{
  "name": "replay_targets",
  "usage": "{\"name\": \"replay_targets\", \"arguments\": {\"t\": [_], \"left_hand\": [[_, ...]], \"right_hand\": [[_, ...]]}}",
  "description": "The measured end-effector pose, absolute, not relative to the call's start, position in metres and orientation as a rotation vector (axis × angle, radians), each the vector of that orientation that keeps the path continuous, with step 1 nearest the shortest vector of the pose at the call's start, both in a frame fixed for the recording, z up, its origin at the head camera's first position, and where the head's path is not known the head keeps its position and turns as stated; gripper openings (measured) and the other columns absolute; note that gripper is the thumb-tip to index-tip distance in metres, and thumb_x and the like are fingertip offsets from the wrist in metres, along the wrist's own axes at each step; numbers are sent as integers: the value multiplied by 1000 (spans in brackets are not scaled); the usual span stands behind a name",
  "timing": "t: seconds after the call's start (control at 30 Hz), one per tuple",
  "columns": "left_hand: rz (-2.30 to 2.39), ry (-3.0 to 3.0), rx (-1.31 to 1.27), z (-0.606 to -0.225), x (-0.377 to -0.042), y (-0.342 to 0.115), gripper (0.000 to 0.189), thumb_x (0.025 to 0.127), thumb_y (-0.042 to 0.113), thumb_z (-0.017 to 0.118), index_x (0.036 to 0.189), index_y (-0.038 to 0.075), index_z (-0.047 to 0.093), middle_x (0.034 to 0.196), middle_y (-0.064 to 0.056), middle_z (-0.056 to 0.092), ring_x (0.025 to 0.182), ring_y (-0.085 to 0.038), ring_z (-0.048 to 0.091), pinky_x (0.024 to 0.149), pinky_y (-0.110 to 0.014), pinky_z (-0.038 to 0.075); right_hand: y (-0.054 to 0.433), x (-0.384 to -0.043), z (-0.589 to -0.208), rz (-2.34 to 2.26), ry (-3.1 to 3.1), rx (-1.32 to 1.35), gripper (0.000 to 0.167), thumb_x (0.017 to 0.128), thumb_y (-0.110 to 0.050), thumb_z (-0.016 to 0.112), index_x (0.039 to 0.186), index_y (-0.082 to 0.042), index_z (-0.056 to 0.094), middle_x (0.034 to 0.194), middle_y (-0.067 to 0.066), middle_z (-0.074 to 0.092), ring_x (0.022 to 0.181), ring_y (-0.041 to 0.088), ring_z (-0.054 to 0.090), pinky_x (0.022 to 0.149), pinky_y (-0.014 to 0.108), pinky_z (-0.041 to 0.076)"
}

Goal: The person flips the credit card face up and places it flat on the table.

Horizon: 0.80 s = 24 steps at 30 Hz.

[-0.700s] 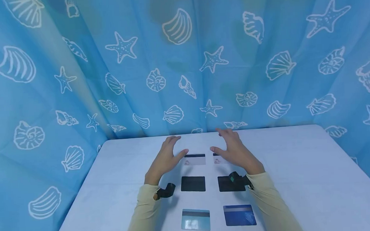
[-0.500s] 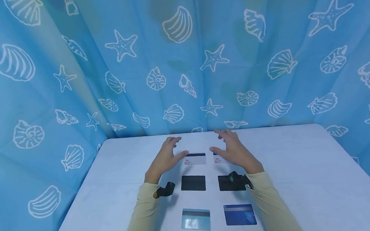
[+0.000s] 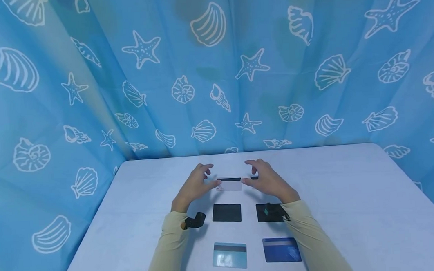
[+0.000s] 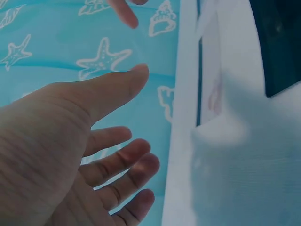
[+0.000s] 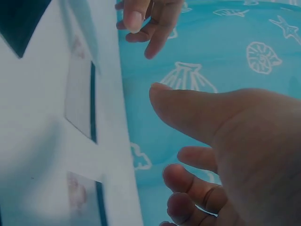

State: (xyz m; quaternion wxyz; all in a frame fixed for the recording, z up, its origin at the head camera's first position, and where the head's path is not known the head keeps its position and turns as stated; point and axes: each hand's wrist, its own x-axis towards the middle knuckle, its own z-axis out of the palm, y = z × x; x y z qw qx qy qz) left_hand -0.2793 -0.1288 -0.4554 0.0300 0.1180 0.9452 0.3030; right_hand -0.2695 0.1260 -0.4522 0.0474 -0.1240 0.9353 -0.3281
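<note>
My left hand [image 3: 195, 185] hovers over the table beside the left white card [image 3: 231, 186], which has a dark stripe along its far edge. Its fingers are loosely bent, the thumb apart from them, with nothing held. My right hand [image 3: 269, 182] hovers opposite, mostly covering the right white card [image 3: 254, 177]. In the right wrist view, that hand [image 5: 254, 146] also has nothing between thumb and fingers. A gap of air separates the hands from the cards in both wrist views.
Nearer on the white table [image 3: 140, 221] lie two black cards, the left one [image 3: 226, 213] and the right one [image 3: 267, 213], partly behind the right wrist's camera. Closer still are a light blue card [image 3: 229, 255] and a dark blue card [image 3: 281, 250]. A shell-patterned blue curtain [image 3: 213, 70] hangs behind.
My right hand has moved left and slightly nearer, its fingers bending more, so it covers more of the right white card. The left hand has barely moved. The head view has tilted slightly.
</note>
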Motion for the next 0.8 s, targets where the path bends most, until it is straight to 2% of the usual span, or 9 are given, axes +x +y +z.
{"name": "replay_targets", "arguments": {"t": [0.23, 0.4, 0.57, 0.8], "left_hand": [[938, 2862, 341, -463, -283, -128, 66, 91, 33, 80, 146, 7, 55, 125, -13, 61, 109, -26, 60, 91, -40, 57], [909, 2847, 344, -468, -284, -128, 66, 92, 33, 79, 147, 7, 54, 123, -13, 61, 104, -24, 59, 88, -39, 56], [901, 2841, 331, -471, -285, -129, 66, 92, 33, 79, 148, 8, 54, 121, -13, 62, 101, -22, 59, 90, -39, 55], [861, 2844, 353, -477, -285, -129, 66, 91, 35, 80, 146, 7, 55, 111, -10, 63, 95, -20, 58, 88, -38, 53]], "right_hand": [[120, -275, -464, -979, 2841, -374, 64, 94, -31, 76, 148, -5, 53, 108, 13, 59, 93, 23, 53, 75, 35, 47], [116, -275, -468, -955, 2854, -356, 61, 93, -30, 78, 145, -6, 56, 108, 12, 60, 95, 23, 54, 81, 38, 49], [112, -278, -474, -923, 2840, -318, 61, 92, -29, 79, 145, -6, 57, 108, 11, 60, 95, 22, 55, 84, 38, 49], [107, -278, -478, -890, 2824, -306, 62, 91, -28, 80, 144, -6, 57, 111, 11, 61, 98, 21, 56, 90, 39, 52]]}}
